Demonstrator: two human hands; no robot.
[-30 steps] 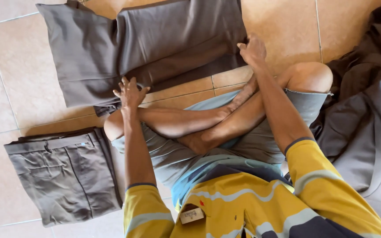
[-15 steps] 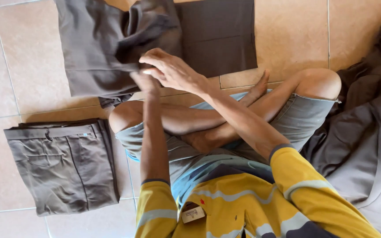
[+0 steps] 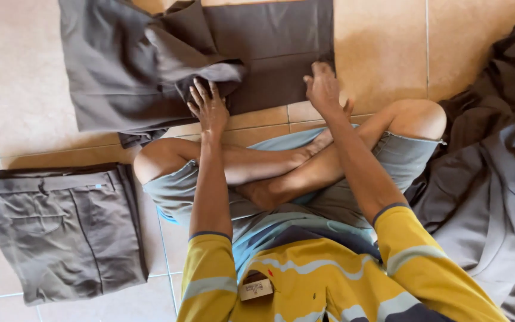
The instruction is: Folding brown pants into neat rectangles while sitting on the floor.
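A view from above is given of a person seated cross-legged on a tan tiled floor (image 3: 382,53), dressed in a yellow striped shirt and grey-blue shorts. A pair of dark grey-brown cloth trousers (image 3: 269,53) is spread flat on the tiles just beyond the knees, with a loose fold of the fabric turned over and bunched near its middle. The left hand (image 3: 210,107) is laid on that bunched fold, fingers spread and pressing down; its grip is open and flat, with nothing clasped. The right hand (image 3: 323,89) is set on the lower right edge of the same garment, fingers curled loosely against the cloth; whether the edge is pinched cannot be told. To the person's left, a second pair of grey trousers, already folded into a neat rectangle (image 3: 61,229), is lying apart on the floor. To the person's right, a heap of unfolded dark and grey garments (image 3: 490,179) is piled beside the knee. Judged from this layout, the folding appears to be partly done: one piece is finished, the spread pair is only part way folded, and the heap is left to be dealt with.
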